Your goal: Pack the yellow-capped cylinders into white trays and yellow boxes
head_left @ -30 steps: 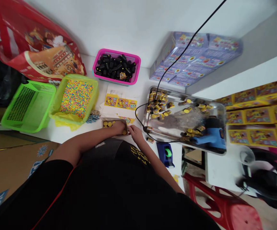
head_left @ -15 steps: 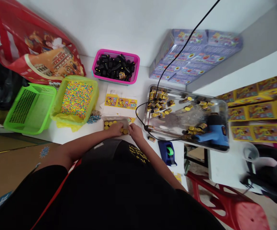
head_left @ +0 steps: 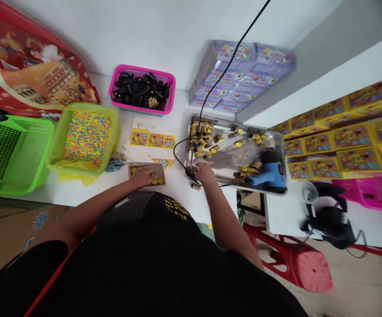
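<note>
My left hand (head_left: 143, 177) rests over a small open cardboard box (head_left: 160, 168), its fingers bent and slightly apart. Several short bottles with round yellow ends (head_left: 158, 181) stand inside; the hand covers part of the box. At the near left corner of a metal tray (head_left: 224, 176), my right hand (head_left: 205, 173) is stretched out with its fingers apart. One small gold-and-black bottle (head_left: 193, 169) lies close to those fingertips, and another bottle (head_left: 196, 187) lies on the table just outside the tray. A pile of the same bottles (head_left: 201, 140) fills the tray's left end.
A blue heat gun (head_left: 272, 172) lies in the tray, and its black cable (head_left: 176, 154) loops across the table. Behind are a pink basket (head_left: 113, 86) of black bottles and stacked purple boxes (head_left: 240, 79). Left stand a yellow-lined tub of colourful beads (head_left: 88, 136) and a green basket (head_left: 28, 185).
My right hand has left the small box and moved right to the metal tray's corner. My left hand stays at the box. The whole view has shifted right.
</note>
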### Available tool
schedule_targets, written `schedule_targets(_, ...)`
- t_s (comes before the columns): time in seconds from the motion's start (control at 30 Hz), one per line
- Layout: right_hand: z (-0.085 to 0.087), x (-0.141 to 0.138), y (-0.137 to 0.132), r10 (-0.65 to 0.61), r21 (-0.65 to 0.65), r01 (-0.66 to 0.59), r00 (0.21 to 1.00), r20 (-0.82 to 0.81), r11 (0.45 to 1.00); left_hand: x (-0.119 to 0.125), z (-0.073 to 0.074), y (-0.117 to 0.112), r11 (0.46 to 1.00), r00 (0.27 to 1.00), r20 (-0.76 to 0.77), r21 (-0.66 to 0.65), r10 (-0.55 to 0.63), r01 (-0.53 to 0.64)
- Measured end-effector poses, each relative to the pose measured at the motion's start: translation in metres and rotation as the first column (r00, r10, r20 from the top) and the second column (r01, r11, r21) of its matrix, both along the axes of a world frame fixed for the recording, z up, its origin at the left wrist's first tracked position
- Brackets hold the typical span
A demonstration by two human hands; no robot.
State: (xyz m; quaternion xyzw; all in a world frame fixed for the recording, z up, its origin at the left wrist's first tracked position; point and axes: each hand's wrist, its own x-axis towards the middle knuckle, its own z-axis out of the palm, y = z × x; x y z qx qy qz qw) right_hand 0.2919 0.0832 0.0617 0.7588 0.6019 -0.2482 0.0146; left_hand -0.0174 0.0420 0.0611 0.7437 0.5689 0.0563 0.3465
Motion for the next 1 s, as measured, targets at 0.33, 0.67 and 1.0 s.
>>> schedule_targets(0.33, 0.007, 0.007, -0.013, -0.021, 0.110, 0.040, 0.985, -0.171, 0.993, -0.042, 0.028, -0.014, 0.953, 0.953, 0.028, 0.017, 0.302, -0.302)
schedule_targets(0.67, 0.039, -0.129, -0.046, 0.565, 0.308, -0.475, 0.733, -0.379, 0.824, -0.026, 0.039, -0.014, 0.919, 0.910, 0.237, -0.290, 0.339, -0.266)
schedule_targets(1.0, 0.026, -0.140, -0.054, 0.535, 0.272, -0.468, 0.797, -0.280, 0.840, -0.024, 0.040, -0.010, 0.799, 0.719, 0.457, -0.557, 0.524, -0.228)
